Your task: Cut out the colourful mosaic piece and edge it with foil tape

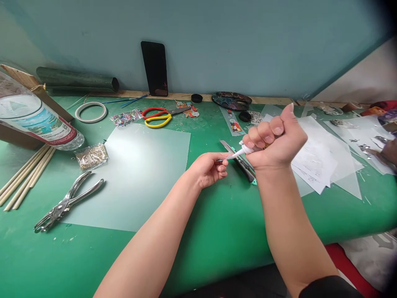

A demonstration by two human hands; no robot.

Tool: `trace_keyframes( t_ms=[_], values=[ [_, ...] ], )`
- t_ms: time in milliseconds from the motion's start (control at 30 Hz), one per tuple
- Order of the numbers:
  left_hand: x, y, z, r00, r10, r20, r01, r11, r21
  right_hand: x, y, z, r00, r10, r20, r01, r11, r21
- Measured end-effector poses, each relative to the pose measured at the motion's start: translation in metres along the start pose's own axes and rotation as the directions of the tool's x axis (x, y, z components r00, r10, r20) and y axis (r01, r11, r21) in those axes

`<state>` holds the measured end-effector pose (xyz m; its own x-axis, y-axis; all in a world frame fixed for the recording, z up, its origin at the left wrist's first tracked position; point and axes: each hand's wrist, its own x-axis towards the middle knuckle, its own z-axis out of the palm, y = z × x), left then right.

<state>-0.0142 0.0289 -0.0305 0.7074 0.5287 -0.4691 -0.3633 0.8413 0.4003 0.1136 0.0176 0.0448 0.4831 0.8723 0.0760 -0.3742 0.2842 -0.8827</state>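
My left hand [208,169] pinches a small thin piece [223,159] between thumb and fingers; its exact kind is too small to make out. Wrapped in my right hand [277,138] is a white glue tube [247,148], tilted so its narrow nozzle points down and left. The nozzle tip is at the small piece, and I cannot tell whether they touch. Just beyond both hands, a utility knife [245,166] lies on the green table [214,231], its blade end pointing away. My right hand hides most of the tube.
On the left are a translucent sheet [149,182], a metal hole punch [63,205], wooden sticks [29,176] and a large bottle [37,118]. Scissors [158,119], a tape roll [91,112] and a phone [155,68] stand farther back. Papers [313,161] and another person's hand [390,153] are right.
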Motion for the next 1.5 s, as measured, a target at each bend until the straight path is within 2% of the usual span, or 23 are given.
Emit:
trace_keyframes(
  t_ms=[167, 367, 500, 633, 900, 1133, 1500],
  values=[
    [-0.0007, 0.0005, 0.0001, 1.000, 0.002, -0.003, -0.002, 1.000, 0.000, -0.0001, 0.0014, 0.0012, 0.999, 0.029, -0.033, -0.028, 0.999, 0.028],
    [0.0006, 0.0005, -0.0017, 1.000, 0.010, -0.002, -0.010, 1.000, -0.007, -0.0012, -0.0005, -0.0010, 0.998, 0.058, -0.012, -0.058, 0.998, 0.008],
    [0.0001, 0.0003, -0.0012, 1.000, 0.009, -0.007, -0.009, 1.000, 0.000, -0.0004, 0.0011, -0.0007, 0.999, 0.028, -0.034, -0.029, 1.000, -0.007],
    [-0.0003, 0.0005, -0.0008, 1.000, 0.007, -0.011, -0.007, 1.000, 0.004, 0.0006, 0.0028, -0.0014, 1.000, 0.015, -0.008, -0.015, 1.000, -0.019],
    [-0.0005, 0.0011, 0.0005, 1.000, 0.002, -0.004, -0.002, 1.000, 0.008, 0.0006, 0.0024, -0.0024, 0.999, 0.041, -0.023, -0.041, 0.999, -0.011],
    [0.0019, 0.0004, -0.0010, 1.000, 0.009, 0.003, -0.009, 1.000, 0.015, -0.0008, 0.0017, -0.0014, 1.000, 0.016, 0.003, -0.016, 1.000, -0.021],
    [0.0028, 0.0002, -0.0023, 1.000, 0.000, -0.017, 0.000, 1.000, 0.026, -0.0002, 0.0004, -0.0032, 0.998, 0.066, -0.022, -0.064, 0.995, 0.072]
  ],
)
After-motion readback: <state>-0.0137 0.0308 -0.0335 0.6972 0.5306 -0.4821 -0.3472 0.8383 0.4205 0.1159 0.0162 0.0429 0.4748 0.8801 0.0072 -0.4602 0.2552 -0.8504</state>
